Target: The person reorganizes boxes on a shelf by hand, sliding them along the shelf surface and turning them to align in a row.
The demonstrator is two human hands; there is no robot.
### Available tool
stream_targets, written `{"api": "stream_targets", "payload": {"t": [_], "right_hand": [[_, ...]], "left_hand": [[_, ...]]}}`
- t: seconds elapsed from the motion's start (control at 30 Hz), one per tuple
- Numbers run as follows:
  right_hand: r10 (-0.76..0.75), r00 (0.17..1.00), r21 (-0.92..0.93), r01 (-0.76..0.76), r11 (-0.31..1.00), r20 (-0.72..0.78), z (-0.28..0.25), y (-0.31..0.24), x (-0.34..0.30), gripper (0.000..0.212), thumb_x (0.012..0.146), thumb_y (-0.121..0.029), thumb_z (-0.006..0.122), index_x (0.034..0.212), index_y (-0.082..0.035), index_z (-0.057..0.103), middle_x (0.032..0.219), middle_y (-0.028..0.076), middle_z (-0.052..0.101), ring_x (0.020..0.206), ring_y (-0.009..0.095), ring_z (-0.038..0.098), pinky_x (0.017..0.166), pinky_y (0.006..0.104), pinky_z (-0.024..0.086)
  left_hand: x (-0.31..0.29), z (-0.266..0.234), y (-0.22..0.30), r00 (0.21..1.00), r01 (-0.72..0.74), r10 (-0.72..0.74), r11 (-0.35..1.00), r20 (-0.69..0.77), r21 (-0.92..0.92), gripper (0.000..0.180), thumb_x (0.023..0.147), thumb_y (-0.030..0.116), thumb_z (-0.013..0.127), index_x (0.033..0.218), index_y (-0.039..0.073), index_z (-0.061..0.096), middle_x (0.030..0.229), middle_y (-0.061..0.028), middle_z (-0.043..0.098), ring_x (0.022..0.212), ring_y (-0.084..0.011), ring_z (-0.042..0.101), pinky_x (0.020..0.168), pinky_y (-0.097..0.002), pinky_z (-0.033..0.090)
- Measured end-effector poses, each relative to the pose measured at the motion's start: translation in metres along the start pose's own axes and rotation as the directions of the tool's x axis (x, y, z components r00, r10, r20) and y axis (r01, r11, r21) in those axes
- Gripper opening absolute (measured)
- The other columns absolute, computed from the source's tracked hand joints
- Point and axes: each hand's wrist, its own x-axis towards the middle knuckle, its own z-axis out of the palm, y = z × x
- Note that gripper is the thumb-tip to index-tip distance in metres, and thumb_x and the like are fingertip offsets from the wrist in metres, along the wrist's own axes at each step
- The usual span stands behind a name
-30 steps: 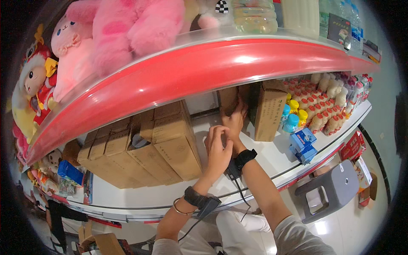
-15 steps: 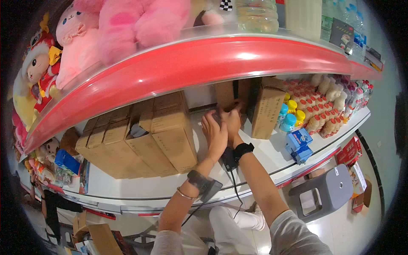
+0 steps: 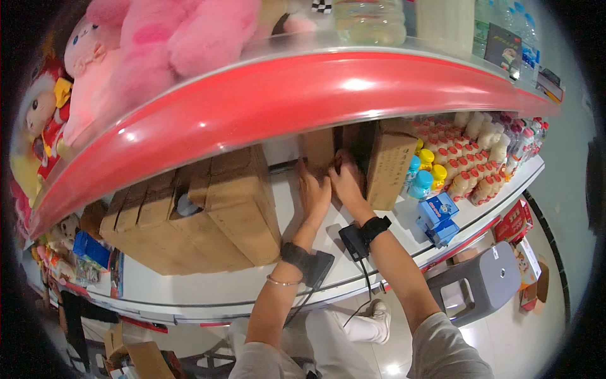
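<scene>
Under the red shelf edge, both my hands reach in to a narrow brown cardboard box at the back of the white shelf. My left hand is at its lower left edge, fingers pointing up along its side. My right hand has curled fingers at its lower right edge. The hands grip the box between them; some fingertips are hidden in shadow. Right of my right hand stands another cardboard box, upright. A black strapped device sits on each wrist, with a cable hanging down.
Several cardboard boxes stand in a row at left, one with a torn opening. Blue and yellow capped bottles, blue cartons and small drink bottles fill the right. Overhead runs the red shelf edge. A grey stool stands below right.
My hands have moved slightly apart at the box, and the left hand's fingers now stretch up its side. The box appears farther left in view, as the whole view has shifted.
</scene>
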Motion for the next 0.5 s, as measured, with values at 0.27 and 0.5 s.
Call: {"api": "stream_targets", "payload": {"t": [0.27,0.5], "right_hand": [[0.115,0.993,0.043,-0.114,0.993,-0.016,0.001,-0.006,-0.002,0.041,0.083,-0.024,0.053,0.110,0.006,0.050,0.110,0.028,0.052,0.102,0.040,0.051,0.089,0.0399,0.039],[0.011,0.995,0.465,0.035,0.885,-0.096,0.010,0.036,0.012,0.052,0.084,-0.031,0.051,0.121,0.005,0.044,0.116,0.022,0.052,0.110,0.031,0.049,0.095,0.0337,0.034]], "left_hand": [[0.009,0.005,-0.018,0.989,0.147,-0.146,0.919,0.031,-0.365,0.063,0.076,0.005,0.052,0.136,0.003,0.032,0.124,-0.0225,0.049,0.114,-0.0333,0.047,0.096,-0.0377,0.036],[0.002,-0.004,0.008,0.986,0.167,-0.167,0.977,0.013,-0.129,0.057,0.078,0.007,0.052,0.133,0.006,0.038,0.114,-0.0200,0.055,0.098,-0.0326,0.055,0.086,-0.0399,0.043]]}}
